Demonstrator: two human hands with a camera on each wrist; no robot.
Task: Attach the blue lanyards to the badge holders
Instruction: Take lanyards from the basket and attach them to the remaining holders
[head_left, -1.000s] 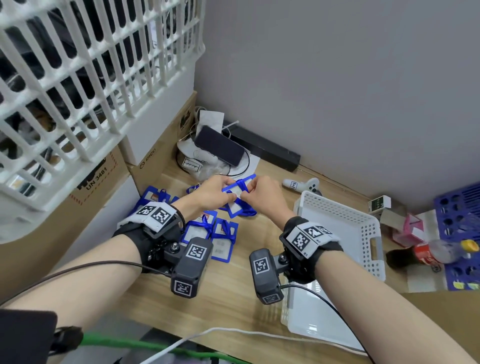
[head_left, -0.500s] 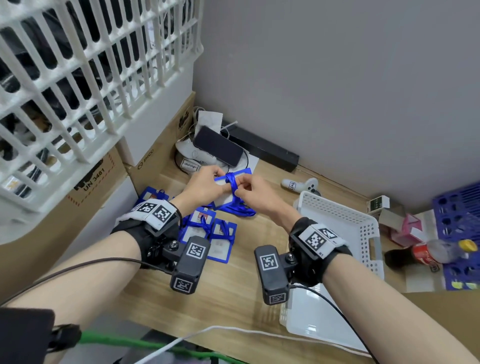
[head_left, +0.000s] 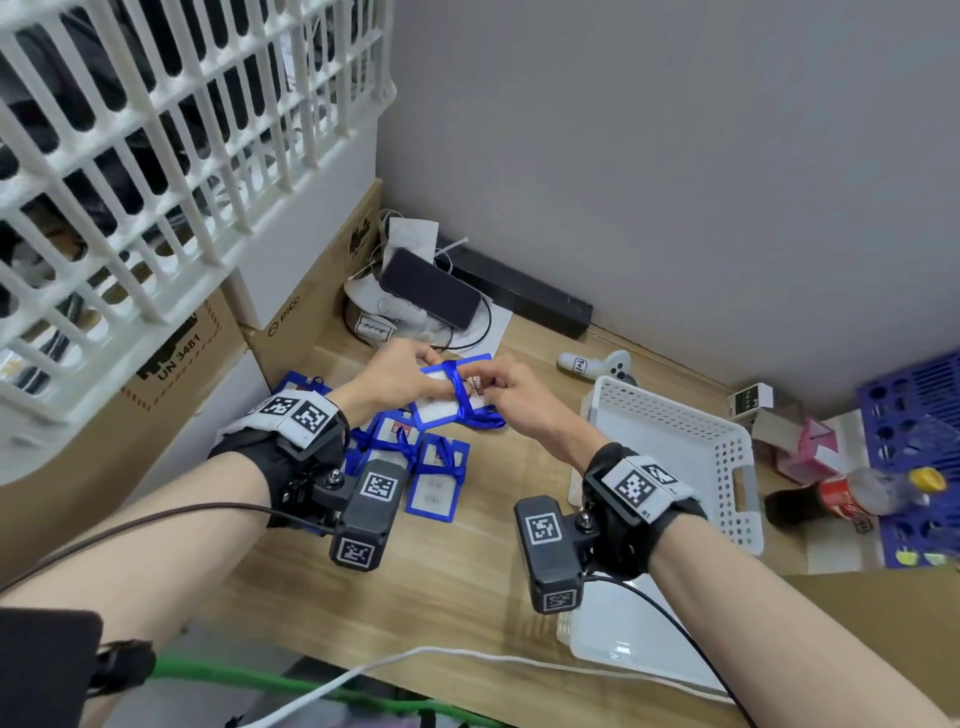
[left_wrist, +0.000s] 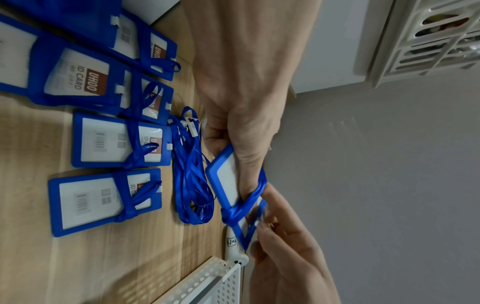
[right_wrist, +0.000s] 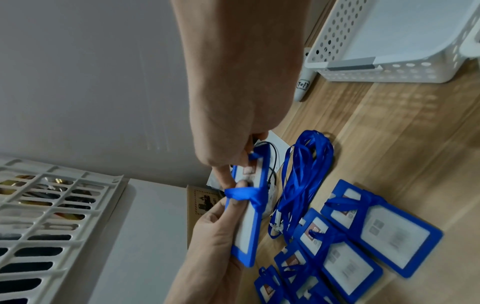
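A blue badge holder (head_left: 441, 408) is held above the table between both hands. A blue lanyard (head_left: 457, 392) is wrapped across its middle and knotted (left_wrist: 233, 211). My left hand (head_left: 428, 374) grips one end of the holder (left_wrist: 224, 174), thumb under the lanyard band (right_wrist: 244, 195). My right hand (head_left: 488, 383) pinches the other end (right_wrist: 249, 170). A bundle of loose blue lanyards (left_wrist: 191, 174) lies on the table below. Several badge holders tied with lanyards (head_left: 436, 483) lie to the left of it.
A white perforated basket (head_left: 675, 431) stands on the right, a white controller (head_left: 597, 364) behind it. A phone (head_left: 431, 288) and cables sit in the back corner. Cardboard boxes (head_left: 306, 322) and a large white crate (head_left: 156, 156) wall the left. A cola bottle (head_left: 852, 493) lies far right.
My hands have drawn slightly apart from the lanyard knot they pinched together. The holder now lies flatter, its face showing with the lanyard band across it.
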